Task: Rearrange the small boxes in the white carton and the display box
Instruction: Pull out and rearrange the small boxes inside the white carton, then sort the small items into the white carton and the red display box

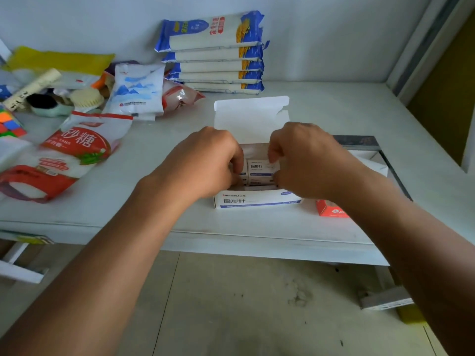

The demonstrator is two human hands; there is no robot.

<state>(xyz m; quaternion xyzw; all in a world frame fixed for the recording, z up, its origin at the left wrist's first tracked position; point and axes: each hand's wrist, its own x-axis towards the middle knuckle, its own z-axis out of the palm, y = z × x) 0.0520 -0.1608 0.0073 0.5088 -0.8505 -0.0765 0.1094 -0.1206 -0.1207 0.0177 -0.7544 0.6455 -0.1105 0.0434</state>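
Note:
A white carton (253,200) with blue print stands open at the shelf's front middle, its lid (250,116) raised behind. Several small white boxes (259,169) with blue bands stand packed inside it. My left hand (208,163) reaches into the carton's left side, fingers curled down among the small boxes. My right hand (305,160) reaches into the right side, fingertips pinching the top of a small box. The fingertips of both hands are partly hidden. A red and white display box (330,209) lies to the right, mostly covered by my right forearm.
A red and white sugar bag (66,155) lies at the left, with a white and blue bag (136,91), brushes and a puzzle cube (10,123) behind. Stacked noodle packs (213,55) stand against the back wall. A dark framed panel (370,150) lies at the right.

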